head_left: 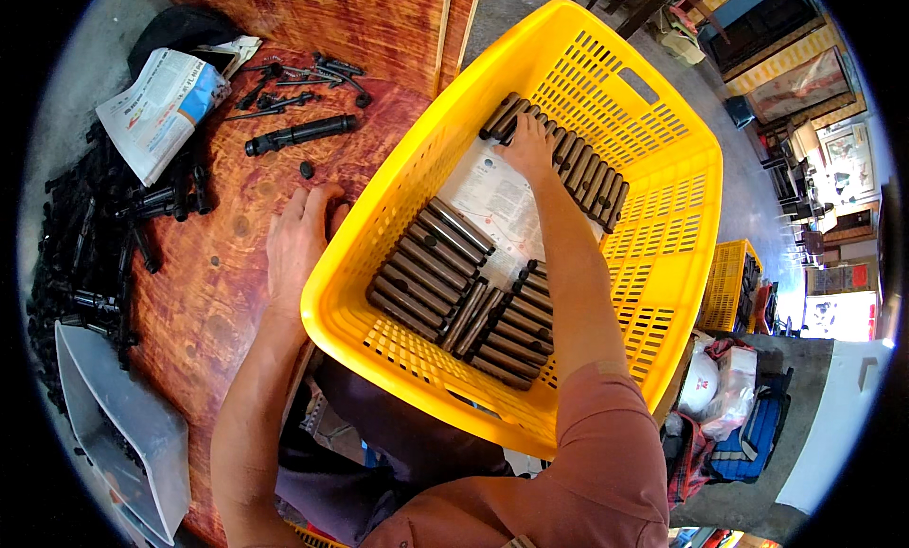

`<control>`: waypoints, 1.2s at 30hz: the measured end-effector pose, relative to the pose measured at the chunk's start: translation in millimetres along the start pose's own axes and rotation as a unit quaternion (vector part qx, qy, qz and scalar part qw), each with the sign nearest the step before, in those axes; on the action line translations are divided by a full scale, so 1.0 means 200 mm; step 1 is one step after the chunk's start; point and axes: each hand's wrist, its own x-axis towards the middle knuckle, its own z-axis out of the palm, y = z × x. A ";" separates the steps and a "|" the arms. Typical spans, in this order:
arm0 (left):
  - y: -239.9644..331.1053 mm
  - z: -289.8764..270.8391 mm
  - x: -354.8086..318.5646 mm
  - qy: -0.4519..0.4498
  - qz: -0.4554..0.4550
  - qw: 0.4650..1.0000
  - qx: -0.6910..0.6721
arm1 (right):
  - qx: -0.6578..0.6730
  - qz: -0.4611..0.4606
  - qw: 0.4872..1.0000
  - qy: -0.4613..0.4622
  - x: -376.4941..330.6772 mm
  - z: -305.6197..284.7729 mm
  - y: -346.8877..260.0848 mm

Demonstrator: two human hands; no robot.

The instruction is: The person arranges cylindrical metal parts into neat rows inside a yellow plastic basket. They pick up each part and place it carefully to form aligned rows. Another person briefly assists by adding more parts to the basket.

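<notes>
Dark tubes are laid in rows inside the yellow crate; a printed sheet is exposed between them. Right grip is placed at the far row; whether a tube is pinched cannot be told. Left grip is rested on the wooden surface, beside the crate, partly curled; closure cannot be told.

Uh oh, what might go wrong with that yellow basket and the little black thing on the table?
The right hand is at the far row of dark tubes in the yellow basket, so it might knock some out of line. The left hand is near the small black piece on the wooden table, and might brush it away.
</notes>
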 end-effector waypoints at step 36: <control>0.02 -0.01 0.00 0.001 -0.006 1.000 -0.014 | 0.007 0.025 0.998 -0.058 -0.04 -0.07 -0.18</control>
